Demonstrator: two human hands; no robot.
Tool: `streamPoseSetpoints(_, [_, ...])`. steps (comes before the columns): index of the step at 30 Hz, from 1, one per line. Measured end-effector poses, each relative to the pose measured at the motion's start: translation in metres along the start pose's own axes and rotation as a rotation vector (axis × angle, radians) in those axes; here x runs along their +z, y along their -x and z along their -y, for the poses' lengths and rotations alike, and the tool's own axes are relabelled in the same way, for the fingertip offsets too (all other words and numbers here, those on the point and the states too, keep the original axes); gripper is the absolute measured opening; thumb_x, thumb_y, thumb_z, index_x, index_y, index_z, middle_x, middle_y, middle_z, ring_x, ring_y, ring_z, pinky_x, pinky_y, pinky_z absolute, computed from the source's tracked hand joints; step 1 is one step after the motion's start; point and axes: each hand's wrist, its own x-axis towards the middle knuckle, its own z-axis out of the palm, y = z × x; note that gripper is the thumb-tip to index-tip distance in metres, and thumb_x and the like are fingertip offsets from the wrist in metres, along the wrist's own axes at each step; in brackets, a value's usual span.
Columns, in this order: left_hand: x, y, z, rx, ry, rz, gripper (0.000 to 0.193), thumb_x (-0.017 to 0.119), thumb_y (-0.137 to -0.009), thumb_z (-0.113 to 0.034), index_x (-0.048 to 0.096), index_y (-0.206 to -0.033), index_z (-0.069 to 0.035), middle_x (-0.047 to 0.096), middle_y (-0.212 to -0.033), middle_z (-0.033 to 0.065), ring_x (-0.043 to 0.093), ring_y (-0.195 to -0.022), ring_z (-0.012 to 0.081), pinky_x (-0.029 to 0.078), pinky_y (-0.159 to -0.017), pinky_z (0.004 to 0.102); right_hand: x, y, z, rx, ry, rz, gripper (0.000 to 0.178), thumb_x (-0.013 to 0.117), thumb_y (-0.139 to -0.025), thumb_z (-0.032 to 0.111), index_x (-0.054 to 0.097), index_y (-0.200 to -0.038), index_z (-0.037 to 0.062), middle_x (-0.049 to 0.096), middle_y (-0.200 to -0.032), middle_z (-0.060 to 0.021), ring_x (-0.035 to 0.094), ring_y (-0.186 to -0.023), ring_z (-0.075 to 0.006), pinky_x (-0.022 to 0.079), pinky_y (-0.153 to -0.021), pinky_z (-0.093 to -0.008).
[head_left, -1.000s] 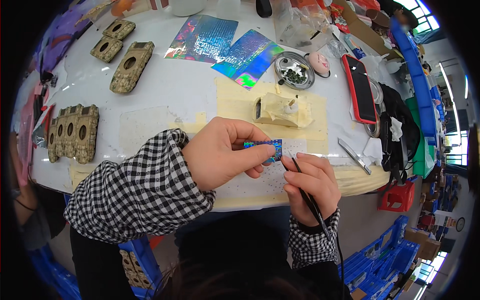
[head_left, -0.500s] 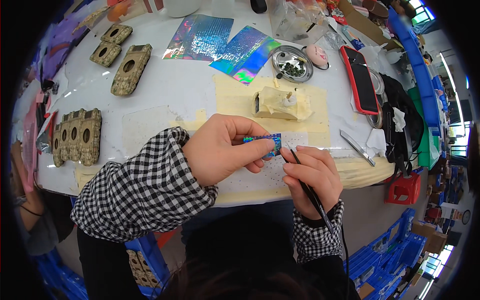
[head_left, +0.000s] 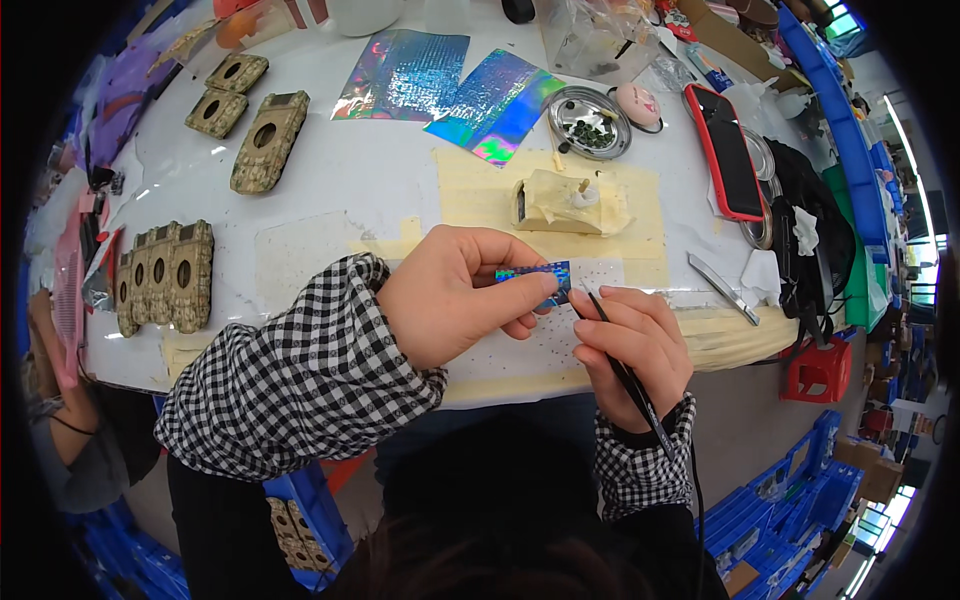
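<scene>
Between the thumb and fingers of my left hand (head_left: pixel 460 290) is a small piece of shiny blue holographic sheet (head_left: pixel 562 272). My right hand (head_left: pixel 645 355) grips slim black tweezers (head_left: pixel 630 382), their tips close to the sheet's right edge; whether they touch it, I cannot tell. Tiny dark specks dot the white tabletop beneath my hands. Just beyond them, a beige block (head_left: pixel 560 207) wrapped in tape stands on a yellow taped patch (head_left: pixel 470 180). Farther back lie two larger holographic sheets (head_left: pixel 400 75), silver-blue with rainbow glints.
Camouflage toy tank hulls (head_left: pixel 268 145) sit at left, several side by side (head_left: pixel 190 275). To the right are a metal dish (head_left: pixel 590 125) with dark bits, a red-cased phone (head_left: pixel 725 150), a utility knife (head_left: pixel 722 288) and a black bag (head_left: pixel 800 215). A red stool (head_left: pixel 818 372) stands below the table's right end.
The whole view has shifted slightly, so everything appears a little farther right. Both hands keep nearly the same pose, still holding the sheet piece and the tweezers.
</scene>
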Motion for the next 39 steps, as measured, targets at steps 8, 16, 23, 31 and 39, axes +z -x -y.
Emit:
streamPoseSetpoints(8, [0.0002, -0.0004, -0.0006, 0.027, -0.030, 0.002, 0.022, 0.063, -0.089, -0.015, 0.063, -0.099, 0.005, 0.065, -0.084, 0.0059, 0.060, -0.070, 0.0084, 0.053, -0.064, 0.0222, 0.0006, -0.0001, -0.0009, -0.003, 0.025, 0.002, 0.024, 0.077, -0.066, 0.004, 0.067, -0.088, 0.0028, 0.070, -0.095, -0.0114, 0.064, -0.083, -0.0256, 0.052, -0.078, -0.0354])
streamPoseSetpoints(16, [0.0008, 0.0015, -0.0007, 0.062, -0.075, -0.001, 0.022, 0.062, -0.090, -0.015, 0.063, -0.099, 0.005, 0.065, -0.084, 0.0070, 0.061, -0.070, 0.0086, 0.052, -0.065, 0.0215, 0.0019, -0.0010, -0.0014, 0.001, 0.014, -0.003, 0.023, 0.077, -0.067, 0.005, 0.067, -0.088, 0.0031, 0.070, -0.096, -0.0108, 0.064, -0.083, -0.0248, 0.053, -0.078, -0.0354])
streamPoseSetpoints(23, [0.0013, 0.0001, 0.0003, -0.006, 0.013, 0.021, 0.023, 0.062, -0.090, -0.017, 0.062, -0.099, 0.004, 0.065, -0.085, 0.0066, 0.061, -0.071, 0.0089, 0.052, -0.066, 0.0220, 0.0027, 0.0029, -0.0026, -0.058, 0.044, -0.010, 0.023, 0.077, -0.070, 0.010, 0.067, -0.090, 0.0052, 0.069, -0.098, -0.0105, 0.064, -0.084, -0.0229, 0.053, -0.079, -0.0372])
streamPoseSetpoints(31, [0.0022, 0.0005, -0.0018, -0.096, 0.135, 0.073, 0.021, 0.062, -0.090, -0.017, 0.062, -0.098, 0.002, 0.065, -0.083, 0.0059, 0.060, -0.071, 0.0091, 0.052, -0.066, 0.0220, -0.0001, 0.0060, -0.0022, -0.075, 0.014, -0.016, 0.027, 0.076, -0.073, 0.015, 0.065, -0.097, 0.0061, 0.069, -0.101, -0.0104, 0.064, -0.087, -0.0224, 0.053, -0.082, -0.0380])
streamPoseSetpoints(39, [0.0033, 0.0013, 0.0006, -0.006, 0.054, 0.040, 0.020, 0.062, -0.090, -0.016, 0.062, -0.098, 0.003, 0.065, -0.084, 0.0059, 0.061, -0.070, 0.0089, 0.053, -0.065, 0.0220, 0.0004, 0.0073, -0.0025, -0.030, 0.005, -0.008, 0.032, 0.075, -0.074, 0.016, 0.066, -0.103, 0.0056, 0.069, -0.100, -0.0100, 0.064, -0.087, -0.0213, 0.052, -0.083, -0.0378])
